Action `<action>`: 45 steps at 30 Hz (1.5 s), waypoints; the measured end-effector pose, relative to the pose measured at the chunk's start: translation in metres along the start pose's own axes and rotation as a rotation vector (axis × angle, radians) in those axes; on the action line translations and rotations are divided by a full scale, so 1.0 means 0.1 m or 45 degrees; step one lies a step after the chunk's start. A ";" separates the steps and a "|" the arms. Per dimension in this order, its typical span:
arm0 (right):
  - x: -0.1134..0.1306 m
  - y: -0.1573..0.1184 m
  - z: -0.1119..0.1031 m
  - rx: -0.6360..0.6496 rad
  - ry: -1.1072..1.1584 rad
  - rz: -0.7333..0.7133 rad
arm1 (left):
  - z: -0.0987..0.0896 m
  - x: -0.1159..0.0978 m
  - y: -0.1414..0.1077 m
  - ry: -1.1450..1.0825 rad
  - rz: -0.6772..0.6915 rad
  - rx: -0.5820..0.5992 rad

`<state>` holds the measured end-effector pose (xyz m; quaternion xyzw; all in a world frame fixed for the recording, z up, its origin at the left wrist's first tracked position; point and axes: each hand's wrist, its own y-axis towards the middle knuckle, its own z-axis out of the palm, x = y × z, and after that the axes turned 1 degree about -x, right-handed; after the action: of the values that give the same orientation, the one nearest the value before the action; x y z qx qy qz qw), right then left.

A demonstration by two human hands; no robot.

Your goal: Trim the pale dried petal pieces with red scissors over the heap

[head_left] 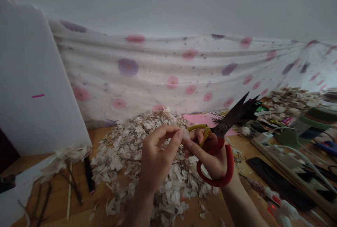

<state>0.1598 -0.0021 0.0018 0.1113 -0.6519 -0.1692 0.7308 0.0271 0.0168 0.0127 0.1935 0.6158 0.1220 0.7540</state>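
My left hand (pixel 160 153) pinches a small, pale, petal-like piece (pixel 185 135) between thumb and fingertips. Touching the same piece from the other side are the thumb and fingers of my right hand (pixel 210 158). Scissors (pixel 223 127) hang in that right hand, one red handle loop around the hand and a yellow part by the fingers. Their dark blades point up and to the right, away from the piece. Under both hands spreads a heap of dry, whitish petal-like flakes (pixel 123 149). Exactly how the fingertips meet on the piece is blurred.
A white board (pixel 39 72) stands at left, near twigs (pixel 72 185) and a black marker (pixel 88 174). Flower-print cloth (pixel 158 65) hangs behind. To the right lie a pink sheet (pixel 200 118), a phone (pixel 279 181), a power strip (pixel 292 167) with cables and a glue gun (pixel 281 206).
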 end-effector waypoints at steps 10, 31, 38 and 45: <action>-0.14 -0.05 -0.01 0.066 -0.034 -0.116 | 0.14 0.01 -0.03 -0.173 -0.186 -0.170; -0.17 -0.11 -0.06 0.397 -1.066 -0.195 | -0.17 -0.10 0.00 0.078 -0.088 -0.195; -0.14 -0.09 -0.07 0.423 -1.125 -0.184 | -0.23 -0.12 0.02 0.134 -0.164 -0.198; -0.11 -0.07 -0.08 0.441 -1.134 -0.039 | -0.29 -0.14 0.06 0.186 -0.202 -0.190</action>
<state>0.1657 -0.0047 -0.0116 0.1578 -0.9185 -0.0999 0.3486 -0.0039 0.0199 0.0230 0.0781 0.6717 0.1215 0.7266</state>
